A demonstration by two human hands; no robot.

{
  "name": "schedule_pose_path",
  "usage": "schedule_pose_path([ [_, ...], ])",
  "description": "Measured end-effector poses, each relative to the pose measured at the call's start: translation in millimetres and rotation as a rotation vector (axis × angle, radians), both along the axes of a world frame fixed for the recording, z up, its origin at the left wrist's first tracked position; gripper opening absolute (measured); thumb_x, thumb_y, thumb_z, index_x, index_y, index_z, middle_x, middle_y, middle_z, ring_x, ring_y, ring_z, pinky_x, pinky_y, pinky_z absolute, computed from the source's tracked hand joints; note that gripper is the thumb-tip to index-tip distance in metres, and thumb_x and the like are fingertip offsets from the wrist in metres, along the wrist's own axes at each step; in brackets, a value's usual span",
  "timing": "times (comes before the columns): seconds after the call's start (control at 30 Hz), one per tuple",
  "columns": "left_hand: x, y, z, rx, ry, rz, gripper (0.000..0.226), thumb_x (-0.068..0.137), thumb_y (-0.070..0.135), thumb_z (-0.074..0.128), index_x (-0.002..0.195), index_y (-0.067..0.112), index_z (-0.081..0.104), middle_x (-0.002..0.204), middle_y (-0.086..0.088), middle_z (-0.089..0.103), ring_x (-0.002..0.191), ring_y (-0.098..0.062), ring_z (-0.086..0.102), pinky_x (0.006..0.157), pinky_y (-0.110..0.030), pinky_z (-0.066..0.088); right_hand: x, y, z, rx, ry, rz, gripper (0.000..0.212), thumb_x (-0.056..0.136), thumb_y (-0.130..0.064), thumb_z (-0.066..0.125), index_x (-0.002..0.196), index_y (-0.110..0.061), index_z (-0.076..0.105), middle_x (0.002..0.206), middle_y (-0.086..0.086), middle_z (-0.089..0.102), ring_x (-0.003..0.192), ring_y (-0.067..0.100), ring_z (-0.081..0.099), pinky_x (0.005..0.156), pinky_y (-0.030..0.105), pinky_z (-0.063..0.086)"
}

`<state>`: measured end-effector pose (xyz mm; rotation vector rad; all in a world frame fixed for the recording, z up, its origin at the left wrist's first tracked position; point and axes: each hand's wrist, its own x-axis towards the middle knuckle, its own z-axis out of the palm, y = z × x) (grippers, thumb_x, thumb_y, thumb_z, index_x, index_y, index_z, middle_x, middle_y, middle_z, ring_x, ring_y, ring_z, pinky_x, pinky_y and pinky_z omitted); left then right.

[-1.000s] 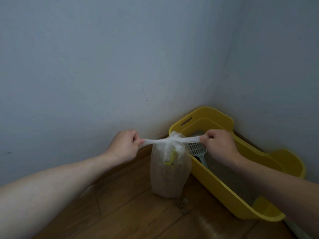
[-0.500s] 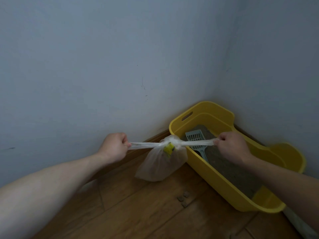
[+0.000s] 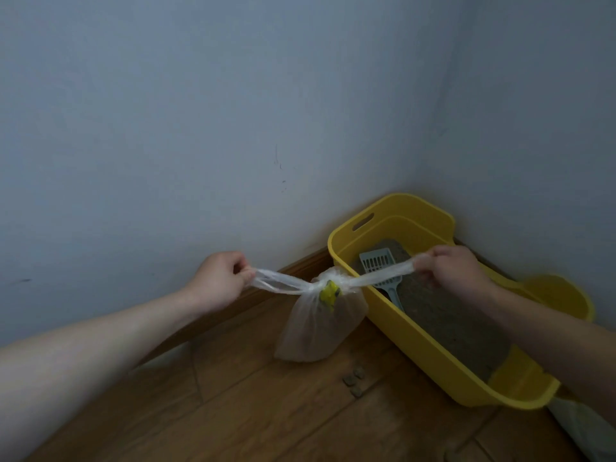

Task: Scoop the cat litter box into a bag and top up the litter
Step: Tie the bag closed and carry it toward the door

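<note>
A clear plastic bag (image 3: 316, 331) holding brown litter and a yellow scrap hangs above the wooden floor, knotted at its top. My left hand (image 3: 220, 278) grips the bag's left tail and my right hand (image 3: 456, 271) grips the right tail, both tails stretched taut. The yellow litter box (image 3: 430, 351) stands in the room's corner to the right, with grey-brown litter inside. A pale grey slotted scoop (image 3: 380, 265) lies in the box behind the right tail.
Grey walls meet at the corner behind the box. A few spilled litter pellets (image 3: 354, 381) lie on the floor under the bag. A pale object (image 3: 586, 428) shows at the bottom right edge.
The bag rose off the floor and now hangs. Both hands moved apart, pulling the tails tighter at the knot. The scoop in the box came into fuller view.
</note>
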<state>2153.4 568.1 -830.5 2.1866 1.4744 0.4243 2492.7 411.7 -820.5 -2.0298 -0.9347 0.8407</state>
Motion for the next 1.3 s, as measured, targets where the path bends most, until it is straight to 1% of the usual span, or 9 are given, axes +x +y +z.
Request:
schedule_pose_path([
  [0.17, 16.6, -4.7, 23.1, -0.060, -0.228, 0.007, 0.021, 0.089, 0.014, 0.068, 0.071, 0.013, 0.060, 0.068, -0.002, 0.059, 0.065, -0.017, 0.050, 0.064, -0.031, 0.041, -11.9, 4.2, 18.7, 0.141, 0.369, 0.002, 0.012, 0.091, -0.008, 0.056, 0.096, -0.002, 0.065, 0.098, 0.016, 0.062, 0.087, 0.025, 0.059, 0.074, 0.032, 0.049],
  [0.37, 48.1, -29.1, 55.8, -0.156, -0.386, -0.096, 0.013, 0.092, 0.012, 0.066, 0.079, 0.011, 0.064, 0.074, -0.004, 0.067, 0.068, -0.013, 0.058, 0.070, -0.027, 0.048, -30.0, 10.3, 39.2, 0.200, 0.544, 0.133, 0.007, 0.093, -0.006, 0.049, 0.088, -0.008, 0.054, 0.088, 0.012, 0.061, 0.084, 0.025, 0.061, 0.077, 0.035, 0.050],
  [0.5, 66.8, -38.3, 63.6, -0.285, -0.440, -0.052, 0.027, 0.092, 0.024, 0.062, 0.068, 0.013, 0.065, 0.070, -0.008, 0.069, 0.067, -0.014, 0.057, 0.073, -0.034, 0.047, -37.8, 14.4, 45.8, 0.221, 0.607, 0.159, 0.011, 0.092, -0.002, 0.049, 0.088, -0.011, 0.054, 0.089, 0.015, 0.064, 0.086, 0.029, 0.064, 0.080, 0.040, 0.053],
  [0.6, 78.0, -44.1, 71.2, -0.386, -0.504, -0.043, 0.033, 0.095, 0.025, 0.057, 0.064, 0.014, 0.064, 0.065, -0.005, 0.068, 0.066, -0.016, 0.059, 0.070, -0.030, 0.044, -45.4, 14.3, 49.5, 0.231, 0.582, 0.174, 0.013, 0.092, 0.001, 0.051, 0.088, -0.010, 0.056, 0.095, 0.017, 0.063, 0.087, 0.030, 0.061, 0.079, 0.041, 0.053],
  [0.77, 86.8, -52.5, 82.0, -0.441, -0.607, -0.113, 0.013, 0.095, 0.014, 0.059, 0.089, 0.011, 0.070, 0.082, -0.008, 0.073, 0.055, -0.012, 0.057, 0.052, -0.013, 0.044, -57.7, 10.9, 56.7, 0.225, 0.511, 0.168, 0.013, 0.090, 0.004, 0.055, 0.094, -0.007, 0.060, 0.096, 0.012, 0.065, 0.089, 0.025, 0.061, 0.077, 0.036, 0.051],
  [0.93, 88.2, -60.8, 78.6, -0.472, -0.649, -0.152, 0.020, 0.095, 0.003, 0.055, 0.109, 0.011, 0.068, 0.098, -0.011, 0.074, 0.054, -0.017, 0.059, 0.054, -0.019, 0.048, -65.6, 10.3, 63.6, 0.210, 0.310, 0.174, 0.010, 0.086, -0.007, 0.069, 0.091, -0.013, 0.062, 0.095, 0.014, 0.061, 0.089, 0.033, 0.062, 0.080, 0.045, 0.054],
  [1.03, 89.1, -63.9, 76.7, -0.462, -0.663, -0.161, 0.023, 0.095, 0.001, 0.055, 0.114, 0.009, 0.066, 0.101, -0.011, 0.072, 0.053, -0.017, 0.059, 0.055, -0.022, 0.049, -70.0, 10.6, 68.2, 0.240, 0.149, 0.172, 0.012, 0.084, -0.003, 0.069, 0.089, -0.014, 0.065, 0.094, 0.014, 0.064, 0.091, 0.031, 0.066, 0.084, 0.050, 0.057],
  [1.2, 89.6, -68.2, 75.1, -0.451, -0.672, -0.201, 0.023, 0.096, 0.003, 0.055, 0.109, 0.018, 0.066, 0.107, -0.010, 0.070, 0.055, -0.017, 0.063, 0.059, -0.026, 0.051, -71.1, 10.6, 71.4, 0.301, 0.198, 0.171, 0.022, 0.080, 0.003, 0.070, 0.096, -0.011, 0.066, 0.089, 0.010, 0.068, 0.078, 0.023, 0.065, 0.071, 0.034, 0.057],
  [1.3, 92.6, -71.5, 75.6, -0.468, -0.698, -0.215, 0.024, 0.099, 0.008, 0.051, 0.117, 0.014, 0.065, 0.107, -0.008, 0.069, 0.058, -0.019, 0.066, 0.058, -0.027, 0.051, -72.7, 12.7, 73.6, 0.329, 0.286, 0.155, 0.019, 0.085, 0.007, 0.066, 0.099, -0.006, 0.065, 0.092, 0.011, 0.073, 0.082, 0.022, 0.072, 0.070, 0.029, 0.058],
])
